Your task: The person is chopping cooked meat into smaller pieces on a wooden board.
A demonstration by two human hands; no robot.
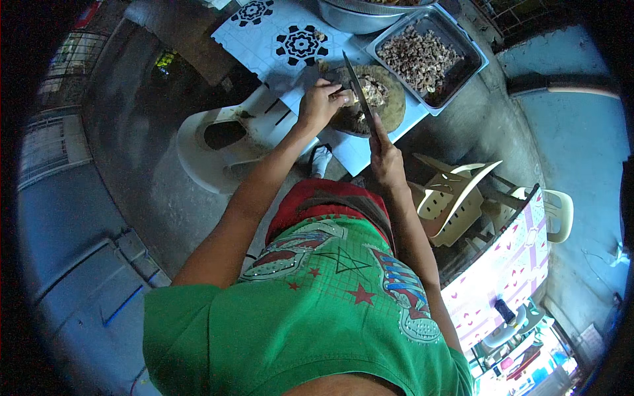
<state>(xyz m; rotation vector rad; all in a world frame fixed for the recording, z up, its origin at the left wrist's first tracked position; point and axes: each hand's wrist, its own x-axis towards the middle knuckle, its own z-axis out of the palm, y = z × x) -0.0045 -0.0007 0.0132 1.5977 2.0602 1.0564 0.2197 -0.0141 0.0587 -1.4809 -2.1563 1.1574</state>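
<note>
A round wooden chopping board (395,106) lies near the corner of a patterned table (292,74). My right hand (385,156) grips the handle of a long knife (357,85), its blade slanting over the board with the tip towards the far side. To the left of the blade, my left hand (318,105) pinches a small pale piece of food (350,97), which looks like meat. Chopped pieces of meat (374,90) form a small heap on the board, right of the blade. The knife partly hides them.
Beyond the board, to the right, a rectangular metal tray (448,94) holds many chopped bits. A large metal bowl (351,22) stands at the table's far side. A white plastic chair (198,148) is at left; cream plastic chairs (453,208) and another table (500,262) are at right.
</note>
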